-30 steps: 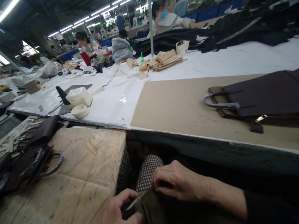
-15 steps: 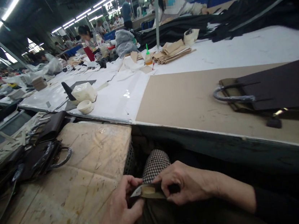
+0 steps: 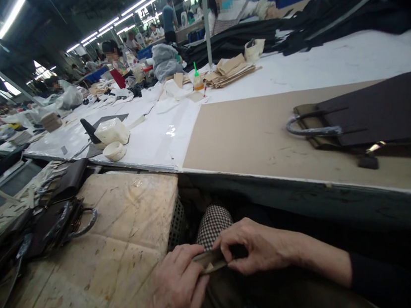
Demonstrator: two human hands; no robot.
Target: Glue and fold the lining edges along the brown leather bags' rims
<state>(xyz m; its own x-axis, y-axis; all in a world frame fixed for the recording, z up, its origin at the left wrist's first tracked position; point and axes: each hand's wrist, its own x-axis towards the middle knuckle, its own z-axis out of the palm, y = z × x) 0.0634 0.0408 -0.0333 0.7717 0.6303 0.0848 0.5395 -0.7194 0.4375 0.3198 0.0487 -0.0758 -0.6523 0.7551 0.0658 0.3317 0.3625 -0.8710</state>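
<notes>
Over my lap, both hands grip the edge of a dark brown bag piece [image 3: 214, 261] with an olive-brown inner side; its exact kind I cannot make out. My left hand [image 3: 176, 285] is closed over the near left end, fingers laid across the edge. Thumb and forefinger of my right hand [image 3: 254, 245] pinch the right end, leaving a round gap between them. A small pale bit shows on the stretch between the hands. Below hangs the rest of the dark material, mostly in shadow, beside a checked cloth [image 3: 214, 225] on my leg.
A dark brown handbag [image 3: 383, 109] lies on the tan board [image 3: 240, 129] at right. More brown bags [image 3: 54, 217] rest on the paper-covered surface [image 3: 126, 243] at left. A white tape roll [image 3: 114, 151] and a glue bottle [image 3: 197, 81] stand on the white table. Co-workers sit beyond.
My left hand has shifted right and its fingers have folded over the edge, covering most of the pale inner part seen before. The right hand keeps its pinch. The view has shifted slightly.
</notes>
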